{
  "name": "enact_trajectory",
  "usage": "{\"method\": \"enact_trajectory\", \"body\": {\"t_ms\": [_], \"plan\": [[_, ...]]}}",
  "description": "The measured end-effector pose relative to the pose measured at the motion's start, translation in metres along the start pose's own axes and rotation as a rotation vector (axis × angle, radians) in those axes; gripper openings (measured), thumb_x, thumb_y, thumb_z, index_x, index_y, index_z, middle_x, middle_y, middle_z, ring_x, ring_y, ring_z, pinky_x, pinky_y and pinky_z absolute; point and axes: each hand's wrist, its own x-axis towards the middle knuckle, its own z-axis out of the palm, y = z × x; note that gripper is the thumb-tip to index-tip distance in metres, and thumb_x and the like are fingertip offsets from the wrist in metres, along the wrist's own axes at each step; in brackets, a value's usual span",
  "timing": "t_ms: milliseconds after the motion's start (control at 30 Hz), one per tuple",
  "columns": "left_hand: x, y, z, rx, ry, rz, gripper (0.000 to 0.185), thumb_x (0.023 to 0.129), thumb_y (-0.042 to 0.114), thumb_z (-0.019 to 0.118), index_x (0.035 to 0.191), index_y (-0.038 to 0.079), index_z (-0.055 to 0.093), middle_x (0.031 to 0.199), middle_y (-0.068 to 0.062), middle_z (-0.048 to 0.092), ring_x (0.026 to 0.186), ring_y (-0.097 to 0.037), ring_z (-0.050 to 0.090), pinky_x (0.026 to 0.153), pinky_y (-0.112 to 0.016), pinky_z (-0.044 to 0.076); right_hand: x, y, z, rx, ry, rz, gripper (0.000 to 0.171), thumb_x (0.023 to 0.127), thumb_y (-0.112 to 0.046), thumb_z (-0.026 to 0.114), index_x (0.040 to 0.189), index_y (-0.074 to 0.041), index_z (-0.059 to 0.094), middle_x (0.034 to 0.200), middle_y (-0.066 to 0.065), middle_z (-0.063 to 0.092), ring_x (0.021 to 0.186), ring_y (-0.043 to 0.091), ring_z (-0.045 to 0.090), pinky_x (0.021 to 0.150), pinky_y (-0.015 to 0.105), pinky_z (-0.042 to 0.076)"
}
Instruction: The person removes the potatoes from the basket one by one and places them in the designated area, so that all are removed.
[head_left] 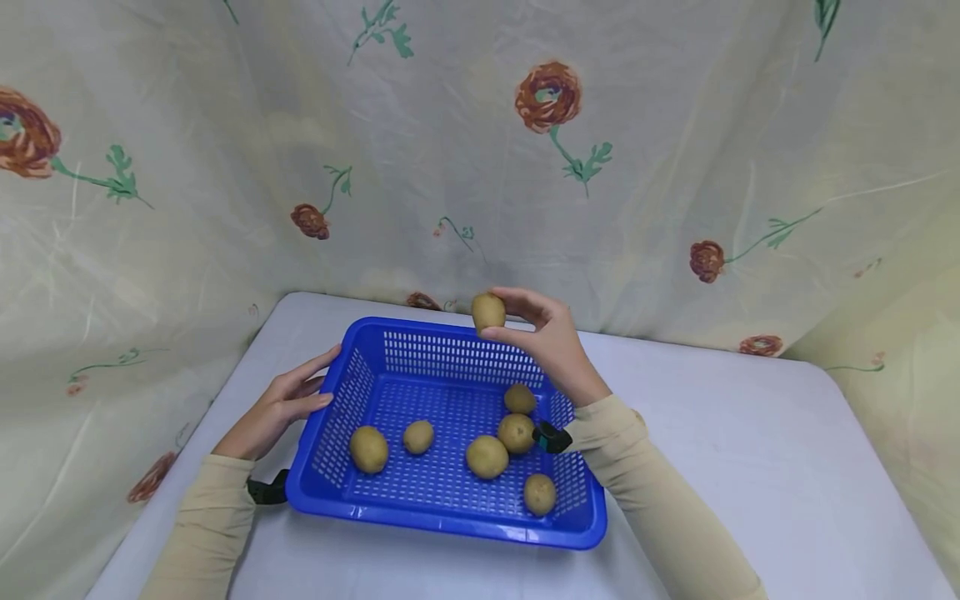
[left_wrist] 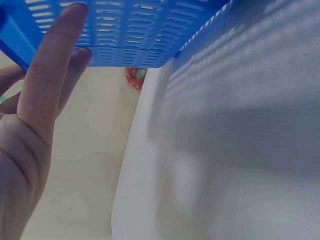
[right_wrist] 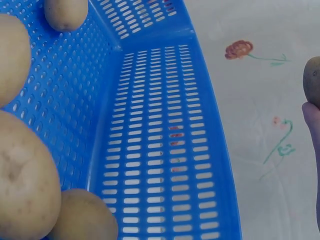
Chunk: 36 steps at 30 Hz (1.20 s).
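blue plastic forms the basket (head_left: 446,520) on the tabletop (head_left: 750,467), with six potatoes (head_left: 487,457) visible inside. the right hand (head_left: 551,337) has its grip pinching one more, the held potato (head_left: 488,313), between thumb and fingertips, at about one o'clock from the basket's middle, by the far rim in the head view; its exact height is unclear. the left hand (head_left: 281,404) is spread at nine o'clock, fingertips touching the basket's side.

the pinch looks shallow, so smooth skin could slip and the potato might strike the rim and bounce outside. a push from the left hand could skew the basket and set potatoes rolling. the right sleeve (head_left: 660,508) passes over the three o'clock rim, a likely snag. beyond it the tabletop gives most room; at twelve, only a narrow strip precedes the floral cloth (head_left: 450,125).
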Motion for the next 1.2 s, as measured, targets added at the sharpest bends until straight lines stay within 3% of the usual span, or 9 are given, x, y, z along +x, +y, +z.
{"method": "enact_trajectory", "body": {"t_ms": [600, 867, 1200], "plan": [[-0.001, 0.000, 0.000, -0.012, -0.006, 0.007, 0.069, 0.104, 0.024, 0.056, 0.166, 0.018, 0.025, 0.173, -0.013, 0.021, 0.154, -0.051, 0.029, 0.116, -0.077, 0.028, -0.022, -0.002, -0.034, 0.036, 0.095, 0.026, 0.056, 0.086, -0.010, 0.084, 0.139, -0.012, 0.065, 0.135, -0.001, 0.069, 0.125, 0.013, 0.063, 0.106, 0.024, 0.050], [0.000, -0.001, 0.000, -0.021, -0.014, 0.017, 0.069, 0.104, 0.023, 0.056, 0.166, 0.018, 0.025, 0.173, -0.014, 0.022, 0.153, -0.050, 0.032, 0.116, -0.076, 0.030, -0.030, -0.002, -0.046, 0.018, 0.120, 0.016, 0.055, 0.087, -0.010, 0.083, 0.139, -0.011, 0.065, 0.133, -0.005, 0.070, 0.123, 0.012, 0.064, 0.105, 0.022, 0.051], [0.000, -0.002, -0.001, -0.010, -0.009, 0.012, 0.069, 0.105, 0.024, 0.055, 0.166, 0.018, 0.025, 0.174, -0.012, 0.020, 0.154, -0.052, 0.026, 0.116, -0.077, 0.026, -0.043, -0.007, -0.058, -0.061, 0.140, 0.039, 0.054, 0.091, -0.017, 0.081, 0.142, -0.016, 0.063, 0.142, -0.001, 0.065, 0.129, 0.012, 0.061, 0.116, 0.044, 0.043]]}}
